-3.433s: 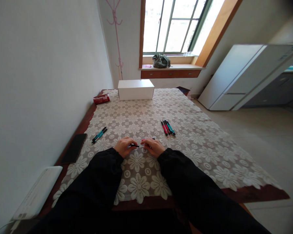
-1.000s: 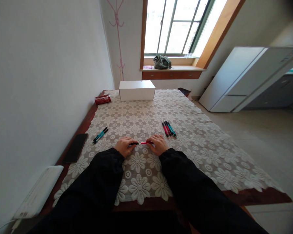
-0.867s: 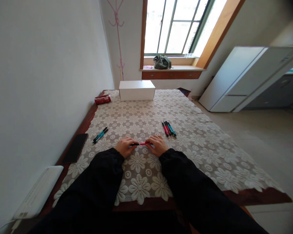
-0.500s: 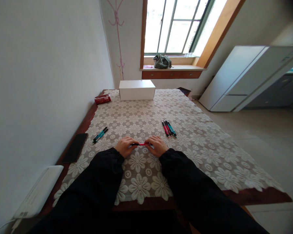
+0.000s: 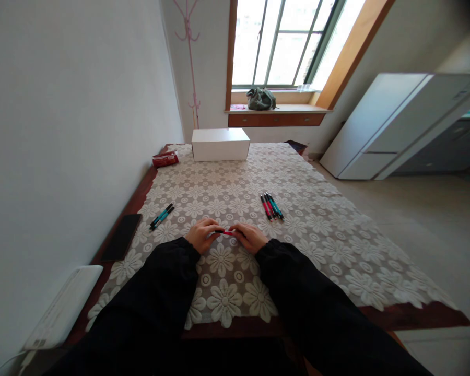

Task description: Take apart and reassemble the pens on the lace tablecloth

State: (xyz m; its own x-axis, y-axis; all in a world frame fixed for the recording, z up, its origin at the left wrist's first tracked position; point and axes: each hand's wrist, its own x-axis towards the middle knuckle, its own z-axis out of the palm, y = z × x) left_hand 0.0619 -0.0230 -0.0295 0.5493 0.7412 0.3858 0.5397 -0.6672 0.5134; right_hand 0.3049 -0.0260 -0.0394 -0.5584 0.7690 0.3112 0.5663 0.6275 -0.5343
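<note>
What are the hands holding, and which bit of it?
Both hands hold one red pen: the left hand pinches its dark left end, the right hand its right end. Only the red middle shows between them.

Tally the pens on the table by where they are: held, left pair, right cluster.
Red pen held between left hand and right hand: 1
Teal pens lying at left: 2
Pens in the right cluster, red and teal mixed: about 4, too small to split by colour
Total: about 7
</note>
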